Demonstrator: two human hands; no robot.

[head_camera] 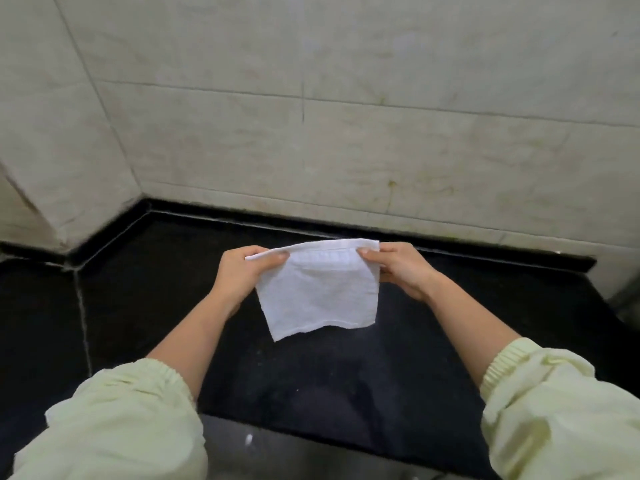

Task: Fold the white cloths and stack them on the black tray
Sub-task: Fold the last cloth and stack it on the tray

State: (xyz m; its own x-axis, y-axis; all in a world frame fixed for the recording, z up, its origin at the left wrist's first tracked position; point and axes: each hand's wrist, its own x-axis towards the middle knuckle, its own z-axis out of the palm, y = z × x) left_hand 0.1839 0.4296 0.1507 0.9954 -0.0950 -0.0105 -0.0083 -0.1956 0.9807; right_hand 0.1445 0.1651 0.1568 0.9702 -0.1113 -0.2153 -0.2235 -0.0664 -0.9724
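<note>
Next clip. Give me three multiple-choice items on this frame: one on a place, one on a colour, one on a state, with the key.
1. Where is the white cloth?
A) hanging in the air over the black countertop
B) spread flat on it
C) in a basket

2. What colour are the sleeves?
A) red
B) navy
C) pale yellow-green

3. How do the left hand and right hand meet the cloth?
A) only the left grips it
B) each pinches a top corner
C) neither touches it

Key:
1 A, its lower edge hangs free.
2 C, both cuffs are pale yellow-green.
3 B, a thumb lies on each top corner.
</note>
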